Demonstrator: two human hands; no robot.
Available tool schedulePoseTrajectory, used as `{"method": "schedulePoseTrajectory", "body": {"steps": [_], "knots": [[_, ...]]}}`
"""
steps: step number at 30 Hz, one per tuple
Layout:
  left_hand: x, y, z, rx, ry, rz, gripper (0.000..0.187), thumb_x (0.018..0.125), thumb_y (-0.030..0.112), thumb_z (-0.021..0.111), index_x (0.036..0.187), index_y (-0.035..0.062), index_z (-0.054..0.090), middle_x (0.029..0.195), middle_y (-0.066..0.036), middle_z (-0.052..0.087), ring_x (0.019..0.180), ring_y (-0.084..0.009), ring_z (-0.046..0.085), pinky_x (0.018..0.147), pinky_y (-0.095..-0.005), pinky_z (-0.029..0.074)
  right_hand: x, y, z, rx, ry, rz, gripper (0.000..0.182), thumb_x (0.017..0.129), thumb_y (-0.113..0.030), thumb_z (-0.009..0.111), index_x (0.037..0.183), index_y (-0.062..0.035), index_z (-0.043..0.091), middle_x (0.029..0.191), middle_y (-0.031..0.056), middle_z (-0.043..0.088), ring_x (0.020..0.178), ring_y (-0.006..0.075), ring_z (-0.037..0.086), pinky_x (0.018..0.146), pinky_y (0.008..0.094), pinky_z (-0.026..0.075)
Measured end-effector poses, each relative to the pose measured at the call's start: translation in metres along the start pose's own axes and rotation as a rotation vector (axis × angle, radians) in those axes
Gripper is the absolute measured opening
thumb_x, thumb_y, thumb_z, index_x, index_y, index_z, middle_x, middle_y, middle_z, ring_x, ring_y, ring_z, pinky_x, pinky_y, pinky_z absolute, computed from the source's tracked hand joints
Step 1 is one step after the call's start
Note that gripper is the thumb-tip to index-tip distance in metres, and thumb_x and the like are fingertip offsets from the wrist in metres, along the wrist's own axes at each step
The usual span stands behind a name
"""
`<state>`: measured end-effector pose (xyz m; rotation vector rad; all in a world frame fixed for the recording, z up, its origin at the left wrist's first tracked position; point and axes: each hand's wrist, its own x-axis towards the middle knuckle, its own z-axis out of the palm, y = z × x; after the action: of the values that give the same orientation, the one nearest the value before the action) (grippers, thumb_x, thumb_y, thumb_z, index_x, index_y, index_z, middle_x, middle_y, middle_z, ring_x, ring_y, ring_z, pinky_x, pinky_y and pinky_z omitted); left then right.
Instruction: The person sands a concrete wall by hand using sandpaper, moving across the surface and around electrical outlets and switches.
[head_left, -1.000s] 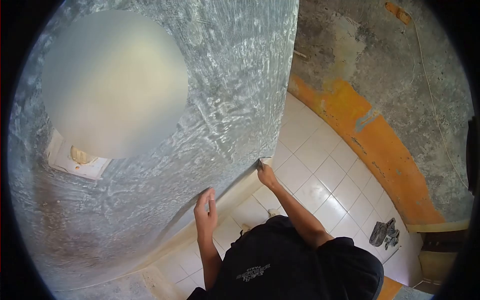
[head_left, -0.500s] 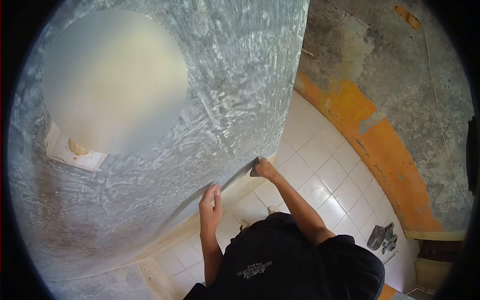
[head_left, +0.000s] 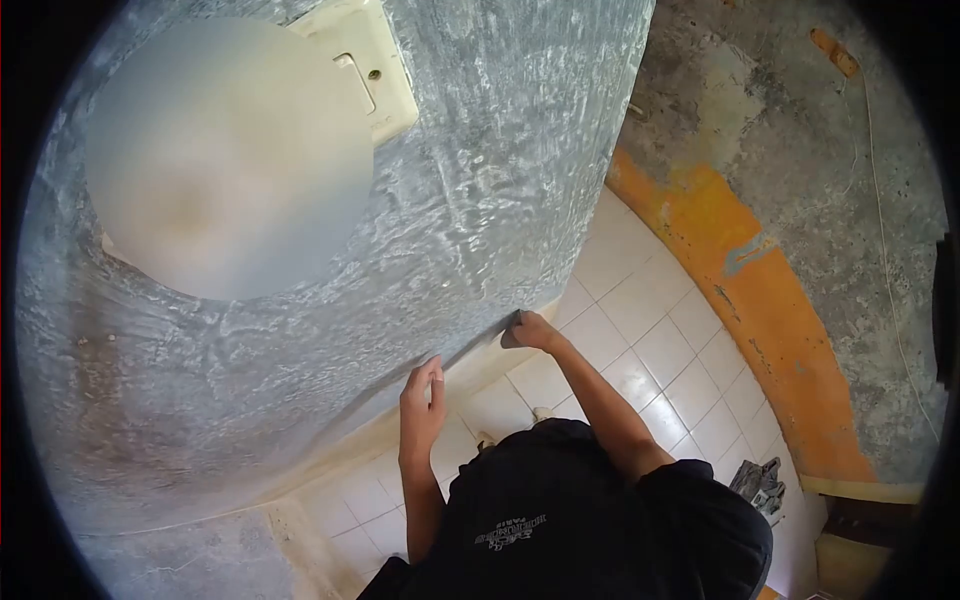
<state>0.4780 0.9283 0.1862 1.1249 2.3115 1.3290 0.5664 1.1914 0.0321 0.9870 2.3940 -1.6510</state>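
Scraper [head_left: 509, 340] is pinched in the right hand [head_left: 530, 330], its edge against the grey wall [head_left: 300, 330] right at the corner, just above the tiled floor [head_left: 640, 320]. Left hand [head_left: 422, 405] holds nothing, fingers [head_left: 433, 375] straight and flat on the wall's bottom edge, near the scraper.

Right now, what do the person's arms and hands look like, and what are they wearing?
Both hands, left and right, are bare, with no gloves. The arms are bare to the short sleeves of a black T-shirt with small white lettering.
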Motion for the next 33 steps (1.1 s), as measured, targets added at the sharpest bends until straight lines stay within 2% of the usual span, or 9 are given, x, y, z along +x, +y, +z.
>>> {"method": "schedulePoseTrajectory", "body": {"steps": [3, 6, 12, 15, 18, 21, 24, 28, 33], "knots": [[-0.007, -0.008, -0.003, -0.001, -0.018, -0.021, 0.029, 0.099, 0.016, 0.051, 0.122, -0.0006, 0.059, 0.113, -0.018, 0.065, 0.102, -0.0288, 0.064, 0.09, -0.0364, 0.048, 0.027, 0.026, 0.048, 0.027, 0.083, 0.083, 0.024, 0.083, -0.009, 0.059, 0.101, 0.0031, 0.069, 0.092, 0.0163, 0.07, 0.083, 0.023, 0.065, 0.072, 0.0358, 0.052], [-0.011, -0.013, -0.009, 0.001, -0.026, -0.053, 0.032, 0.1, 0.019, 0.05, 0.123, -0.0007, 0.058, 0.116, -0.018, 0.064, 0.105, -0.0287, 0.063, 0.093, -0.0369, 0.048, 0.035, 0.037, 0.065, 0.145, 0.016, 0.06, 0.04, 0.078, -0.019, 0.066, 0.106, 0.009, 0.065, 0.095, 0.0234, 0.069, 0.084, 0.0304, 0.068, 0.071, 0.04, 0.053], [-0.022, -0.023, -0.022, 0.025, 0.004, -0.097, 0.032, 0.099, 0.018, 0.051, 0.124, -0.0007, 0.058, 0.113, -0.019, 0.064, 0.101, -0.0297, 0.064, 0.09, -0.0372, 0.048, 0.022, 0.028, 0.075, 0.454, 0.031, 0.245, 0.029, 0.086, -0.016, 0.066, 0.107, 0.0046, 0.068, 0.1, 0.0159, 0.07, 0.087, 0.0225, 0.066, 0.073, 0.039, 0.053], [-0.023, -0.023, -0.03, 0.026, 0.018, -0.102, 0.032, 0.099, 0.018, 0.051, 0.124, -0.0009, 0.057, 0.114, -0.02, 0.064, 0.102, -0.0301, 0.064, 0.09, -0.0372, 0.048, 0.012, 0.021, 0.08, 0.422, 0.09, 0.094, 0.022, 0.089, -0.013, 0.063, 0.105, 0.0005, 0.07, 0.092, 0.0118, 0.07, 0.082, 0.0205, 0.064, 0.071, 0.0342, 0.052], [-0.029, -0.03, -0.032, 0.012, 0.024, -0.101, 0.032, 0.099, 0.018, 0.051, 0.125, -0.0009, 0.057, 0.114, -0.02, 0.064, 0.102, -0.0301, 0.064, 0.09, -0.037, 0.048, 0.014, 0.023, 0.079, 0.34, 0.08, 0.141, 0.022, 0.089, -0.013, 0.064, 0.104, 0.0008, 0.07, 0.092, 0.0129, 0.071, 0.083, 0.0211, 0.065, 0.073, 0.0353, 0.052], [-0.028, -0.033, -0.036, 0.018, 0.029, -0.086, 0.032, 0.1, 0.018, 0.05, 0.124, -0.0009, 0.057, 0.114, -0.019, 0.064, 0.102, -0.0301, 0.064, 0.09, -0.0372, 0.048, 0.018, 0.028, 0.084, 0.234, 0.115, 0.017, 0.023, 0.088, -0.015, 0.065, 0.105, 0.0015, 0.07, 0.092, 0.0136, 0.071, 0.084, 0.0212, 0.065, 0.074, 0.0356, 0.052], [-0.031, -0.034, -0.035, 0.033, 0.024, -0.09, 0.032, 0.099, 0.018, 0.05, 0.124, -0.001, 0.057, 0.114, -0.019, 0.064, 0.102, -0.0304, 0.064, 0.09, -0.0374, 0.048, 0.015, 0.021, 0.079, 0.23, 0.082, 0.131, 0.024, 0.088, -0.015, 0.066, 0.105, 0.0022, 0.069, 0.092, 0.0135, 0.071, 0.085, 0.0213, 0.064, 0.076, 0.0358, 0.051], [-0.029, -0.034, -0.036, 0.038, 0.009, -0.084, 0.032, 0.099, 0.018, 0.051, 0.124, -0.0009, 0.057, 0.114, -0.019, 0.064, 0.102, -0.0301, 0.064, 0.091, -0.0374, 0.048, -0.01, -0.019, 0.071, 0.258, 0.076, 0.049, 0.025, 0.088, -0.015, 0.066, 0.104, 0.0027, 0.069, 0.093, 0.0129, 0.071, 0.086, 0.0214, 0.064, 0.076, 0.0357, 0.051], [-0.031, -0.033, -0.035, 0.033, -0.008, -0.086, 0.033, 0.099, 0.019, 0.051, 0.125, -0.0008, 0.057, 0.115, -0.018, 0.064, 0.103, -0.0293, 0.064, 0.091, -0.0375, 0.048, 0.021, 0.029, 0.095, 0.24, 0.08, 0.017, 0.025, 0.087, -0.016, 0.067, 0.102, 0.0033, 0.07, 0.09, 0.0137, 0.071, 0.084, 0.0216, 0.064, 0.072, 0.0357, 0.051]]}}
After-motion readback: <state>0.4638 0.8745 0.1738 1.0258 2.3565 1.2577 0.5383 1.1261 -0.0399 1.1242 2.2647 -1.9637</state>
